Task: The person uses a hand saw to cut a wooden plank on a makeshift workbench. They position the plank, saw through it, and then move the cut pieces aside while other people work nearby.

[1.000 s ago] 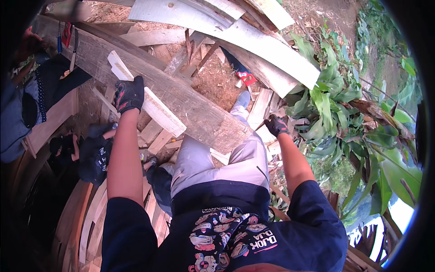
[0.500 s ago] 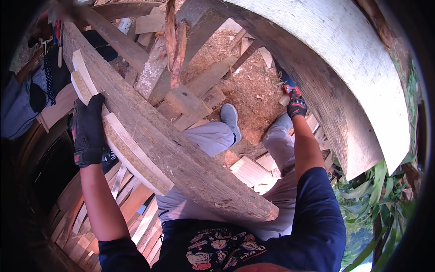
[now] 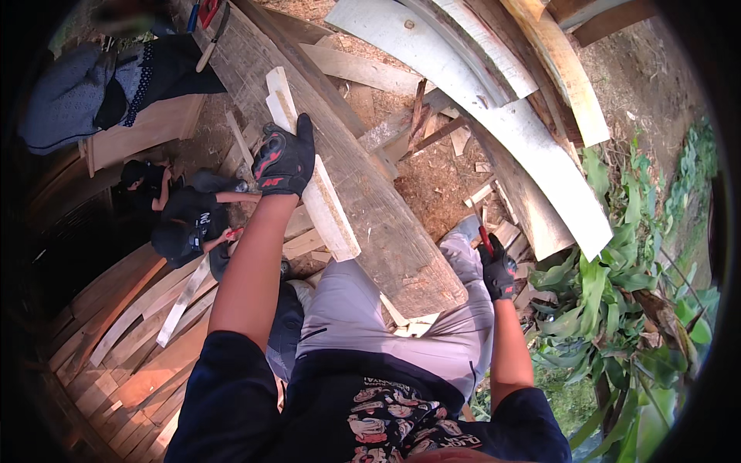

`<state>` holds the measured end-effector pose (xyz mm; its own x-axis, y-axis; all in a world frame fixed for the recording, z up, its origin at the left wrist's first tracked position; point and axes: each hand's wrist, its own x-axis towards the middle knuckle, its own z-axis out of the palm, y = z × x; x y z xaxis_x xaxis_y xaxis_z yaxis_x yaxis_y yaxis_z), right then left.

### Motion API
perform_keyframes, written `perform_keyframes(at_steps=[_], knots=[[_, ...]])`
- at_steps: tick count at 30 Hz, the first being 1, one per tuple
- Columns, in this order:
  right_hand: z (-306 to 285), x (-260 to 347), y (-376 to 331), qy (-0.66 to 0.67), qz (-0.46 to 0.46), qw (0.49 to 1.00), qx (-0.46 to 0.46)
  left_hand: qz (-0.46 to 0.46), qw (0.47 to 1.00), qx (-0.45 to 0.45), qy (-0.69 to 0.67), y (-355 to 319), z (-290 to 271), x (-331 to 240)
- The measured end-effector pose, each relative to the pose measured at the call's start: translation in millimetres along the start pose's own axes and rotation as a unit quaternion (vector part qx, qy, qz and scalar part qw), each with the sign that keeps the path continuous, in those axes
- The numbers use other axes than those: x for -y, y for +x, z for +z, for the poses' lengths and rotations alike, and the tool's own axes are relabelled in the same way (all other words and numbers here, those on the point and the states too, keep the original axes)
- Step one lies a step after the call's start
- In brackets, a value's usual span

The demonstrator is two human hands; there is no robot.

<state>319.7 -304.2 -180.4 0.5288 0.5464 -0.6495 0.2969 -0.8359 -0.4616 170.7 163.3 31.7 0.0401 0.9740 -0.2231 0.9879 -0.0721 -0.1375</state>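
My left hand [image 3: 284, 158], in a black glove with red marks, is closed round pale, slightly curved wooden pieces [image 3: 333, 214]. The pieces lie along the left side of a thick, weathered plank [image 3: 386, 224] that slants toward my lap. My right hand [image 3: 499, 270], also gloved, is low by my right knee, closed on a red-handled tool [image 3: 485, 238]. Only part of its handle shows, so its kind cannot be made out.
Large curved boards [image 3: 532, 154] lean at the upper right, beside green plants [image 3: 610, 309]. Two people [image 3: 189, 220] crouch at the left near stacked wooden strips [image 3: 147, 324]. A red-handled tool [image 3: 207, 14] and a wooden-handled blade [image 3: 212, 42] rest at the plank's far end.
The view has shifted, bringing the crouching people into sight. My left hand keeps hold of the wooden pieces, now more upright in view. My right hand has drawn back from the large boards toward my knee.
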Motion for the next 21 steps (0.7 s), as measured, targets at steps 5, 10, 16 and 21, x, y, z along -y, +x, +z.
perform_keyframes(at_steps=[5, 10, 16, 21], knots=[[-121.8, 43.6, -155.1, -0.02, -0.025, 0.999, 0.022, 0.02, 0.999, 0.015, -0.036, 5.5, 4.8, 8.2], [-309.4, 149.7, -237.3, 0.136, 0.07, 0.985, 0.081, -0.019, 0.98, 0.186, -0.068, 21.5, -18.1, 7.1], [-403.7, 203.6, -237.1, 0.17, 0.006, 0.985, -0.014, -0.04, 0.967, 0.209, -0.139, 28.7, -3.2, 10.9], [-378.3, 266.0, -153.3, 0.197, -0.056, 0.978, -0.031, -0.023, 0.971, 0.163, -0.175, 20.7, -1.0, 8.5]])
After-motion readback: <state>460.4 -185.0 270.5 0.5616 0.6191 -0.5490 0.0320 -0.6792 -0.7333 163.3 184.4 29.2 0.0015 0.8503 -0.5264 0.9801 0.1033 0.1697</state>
